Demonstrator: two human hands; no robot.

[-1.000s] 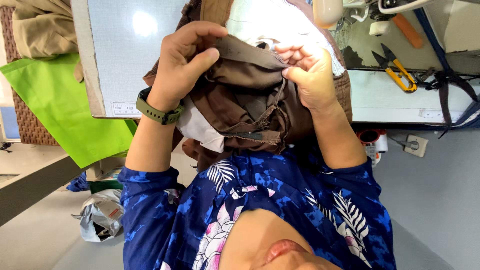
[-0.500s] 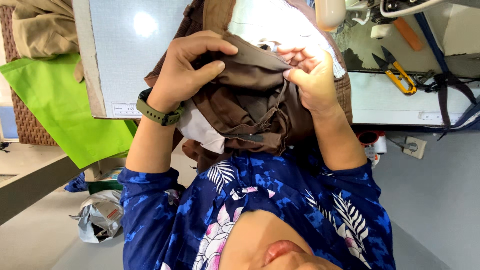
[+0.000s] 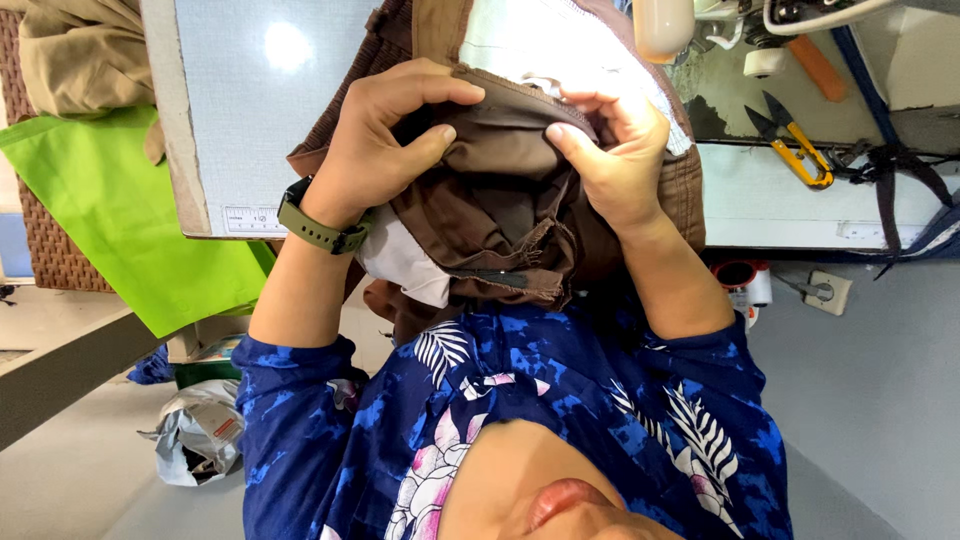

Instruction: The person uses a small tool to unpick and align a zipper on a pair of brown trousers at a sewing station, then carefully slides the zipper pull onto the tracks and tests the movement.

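Your left hand (image 3: 385, 140) and right hand (image 3: 620, 160) are both closed on the brown garment (image 3: 500, 200). Each one pinches the same folded, stitched edge between thumb and fingers. The bulk of the cloth bunches below the two grips, toward your chest, with its pale lining (image 3: 400, 265) showing under the left wrist. The step in hand looks like working along that seam edge, spreading and checking it between the two pinches. The stretch of edge between your thumbs is short and lies slightly slack. Judging from this, the next move calls for holding one pinch firm while the other slides outward along the fold, so the layers stay matched and do not slip apart. The yellow-handled snips (image 3: 795, 150) lie on the white table (image 3: 250, 110), well apart from the right-hand grip on its outer side. Neither hand is touching them.
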